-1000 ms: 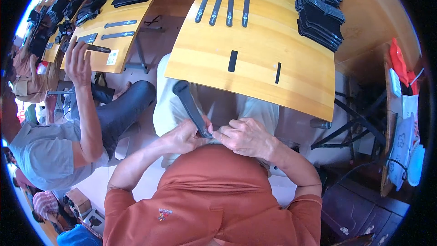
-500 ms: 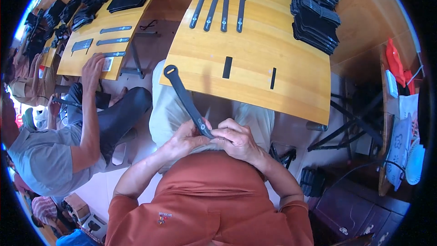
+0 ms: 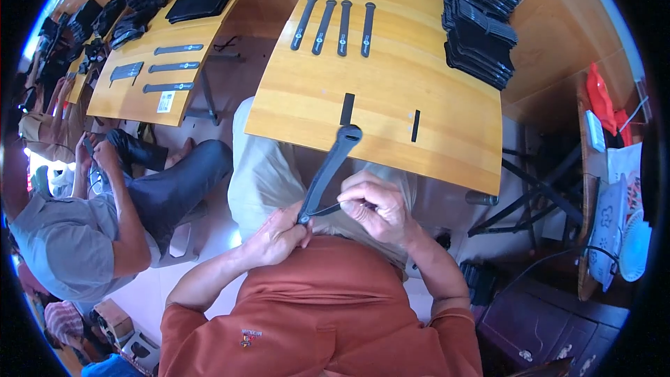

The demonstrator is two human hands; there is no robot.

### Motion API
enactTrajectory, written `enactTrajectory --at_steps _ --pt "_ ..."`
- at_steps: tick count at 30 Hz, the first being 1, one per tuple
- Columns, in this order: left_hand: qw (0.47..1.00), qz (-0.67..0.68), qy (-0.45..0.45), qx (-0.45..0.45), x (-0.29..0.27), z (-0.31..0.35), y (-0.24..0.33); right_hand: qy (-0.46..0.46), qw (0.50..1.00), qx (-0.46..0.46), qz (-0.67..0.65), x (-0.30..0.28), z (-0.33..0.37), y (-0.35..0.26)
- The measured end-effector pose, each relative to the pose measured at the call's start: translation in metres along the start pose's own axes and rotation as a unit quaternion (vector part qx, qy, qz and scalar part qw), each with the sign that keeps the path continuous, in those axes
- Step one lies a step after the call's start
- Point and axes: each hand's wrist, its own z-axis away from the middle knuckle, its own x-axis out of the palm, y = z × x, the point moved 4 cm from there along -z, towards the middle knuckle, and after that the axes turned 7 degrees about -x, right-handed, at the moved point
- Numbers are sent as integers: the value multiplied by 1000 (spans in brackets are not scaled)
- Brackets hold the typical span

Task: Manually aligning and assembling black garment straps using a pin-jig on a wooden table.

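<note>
My left hand is closed around the lower part of a dark grey strap in front of my belly. The strap's rounded end, with a slot in it, points up and away near the table's front edge. My right hand pinches a thin dark strip, drawn out to the right from the strap beside my left fingers. Whether this strip is the strap's own tail or a separate layer, I cannot tell. Several like straps lie in a row on the wooden table.
Two black strips sit near the table's front edge. Stacks of black bundled straps stand at its far right. On the left, a co-worker sits by another table with straps and black piles. A shelf stands at the right.
The strap's slotted end has swung right, and my right hand has moved up and right, drawing the dark strip away from my left hand. The co-worker's hand has left the neighbouring table.
</note>
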Motion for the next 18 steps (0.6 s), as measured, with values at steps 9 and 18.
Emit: enactTrajectory --at_steps 9,18 --pt "994 21 -36 99 7 0 -13 2 997 52 -63 30 8 -8" --pt "996 -87 -6 26 -13 23 -49 457 879 -31 131 -234 -88 2"
